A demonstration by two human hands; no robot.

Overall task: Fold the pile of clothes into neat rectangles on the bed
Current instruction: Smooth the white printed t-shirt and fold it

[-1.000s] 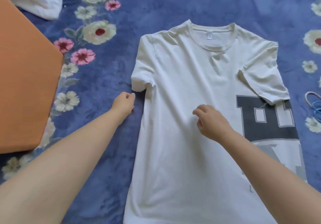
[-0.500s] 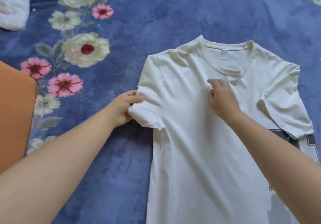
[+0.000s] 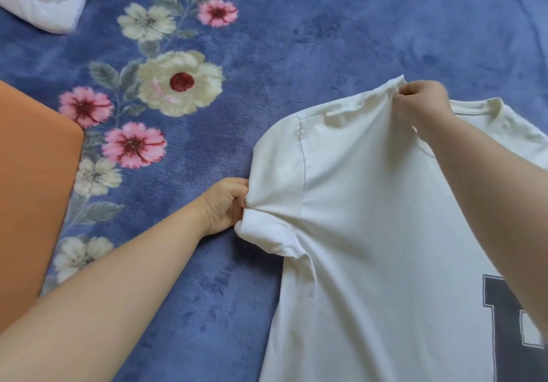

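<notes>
While pinched by hands [image 3: 226, 205], T-shirt [image 3: 370, 233] lifts.

A white T-shirt [image 3: 370, 233] with a dark block print lies on the blue floral blanket, its shoulder and sleeve lifted.

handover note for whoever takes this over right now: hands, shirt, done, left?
Left hand: grip pinches the white T-shirt at its left sleeve edge.
Right hand: grip pinches the shoulder by the collar, lifted.
Shirt lies on the blue floral blanket.
Done: grips set for the left side fold.
Left: fold that side in, fold into a rectangle.
</notes>
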